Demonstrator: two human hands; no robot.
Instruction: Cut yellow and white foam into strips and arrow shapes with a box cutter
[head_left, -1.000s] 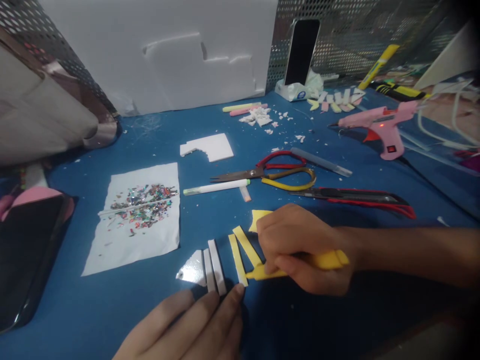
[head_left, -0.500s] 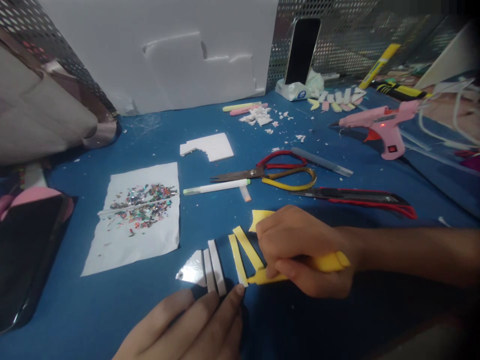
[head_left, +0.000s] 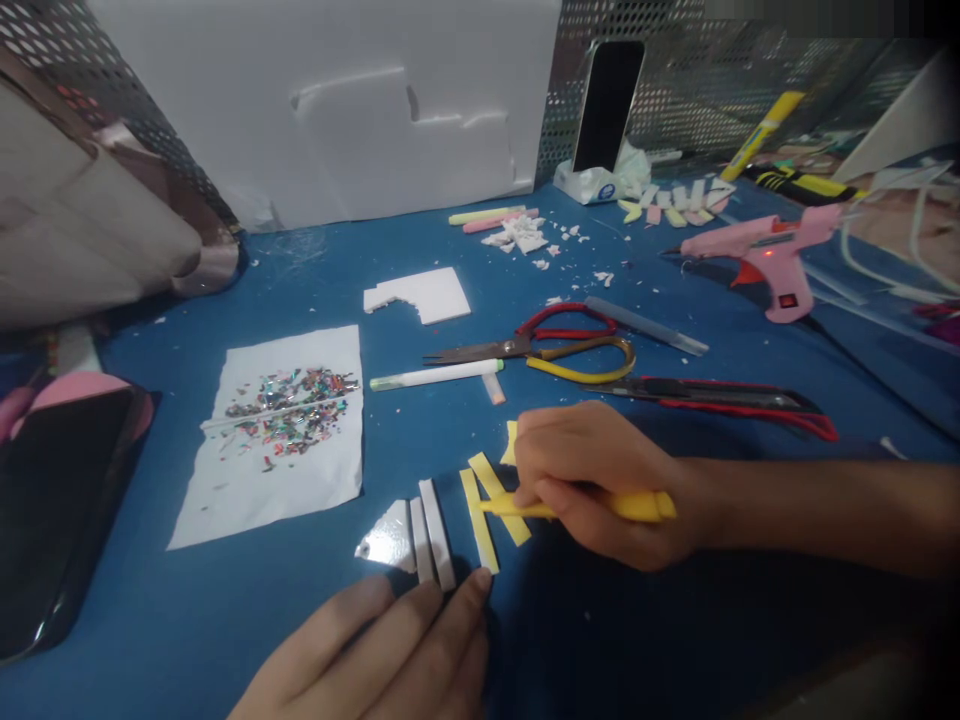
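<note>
My right hand (head_left: pixel 600 480) grips a yellow marker (head_left: pixel 641 506), its tip touching the middle of a yellow-coloured strip (head_left: pixel 478 525). The strip's lower end still shows white. My left hand (head_left: pixel 382 650) lies flat with fingers stretched out, one fingertip pressing on that lower end. Just right of it, a second yellow strip (head_left: pixel 495 490) lies slanted beneath the marker. A yellow piece (head_left: pixel 512 440) is partly hidden behind my right hand. Two white strips (head_left: pixel 436 535) and a shiny white scrap (head_left: pixel 390 535) rest just beyond my left fingers.
Scissors (head_left: pixel 514 347), a white pen (head_left: pixel 435 375) and a box cutter (head_left: pixel 720 395) lie beyond my hands. A pink glue gun (head_left: pixel 772 260) stands at right. Paper (head_left: pixel 292 340) with glitter bits lies left, near a phone (head_left: pixel 60 500). A white foam piece (head_left: pixel 435 295) lies farther back.
The marker in my right hand has moved up and left along the strip, from its lower end to its middle. My left hand stays in place on the strip.
</note>
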